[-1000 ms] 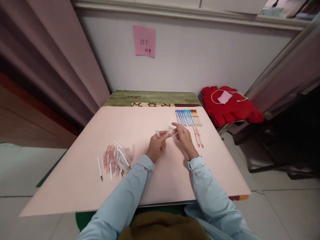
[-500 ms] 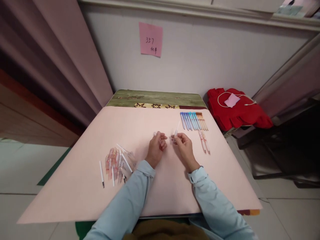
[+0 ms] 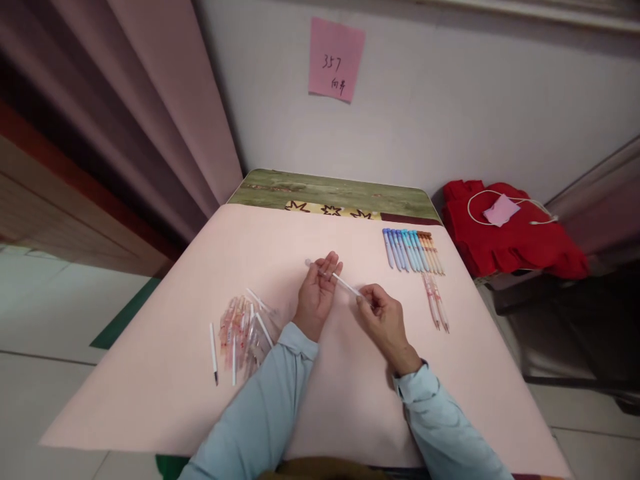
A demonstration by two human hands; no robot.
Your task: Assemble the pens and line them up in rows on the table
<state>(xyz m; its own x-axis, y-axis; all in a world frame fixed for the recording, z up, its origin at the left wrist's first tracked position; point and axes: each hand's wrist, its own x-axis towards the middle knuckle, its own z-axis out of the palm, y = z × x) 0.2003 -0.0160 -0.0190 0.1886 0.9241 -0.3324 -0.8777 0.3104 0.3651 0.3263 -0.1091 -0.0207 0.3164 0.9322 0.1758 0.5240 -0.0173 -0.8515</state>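
Above table point(image 3: 350, 400) | both grips pinch one white refill point(image 3: 345, 285)

Soft even light, edges warped

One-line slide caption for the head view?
Left hand and right hand hold a thin white refill over the pink table, pen parts left, finished pens right.

Bare table point(image 3: 350, 400) lies open before both hands. Obstacles: loose pen parts point(image 3: 245, 330) left, pen row point(image 3: 413, 241) right.
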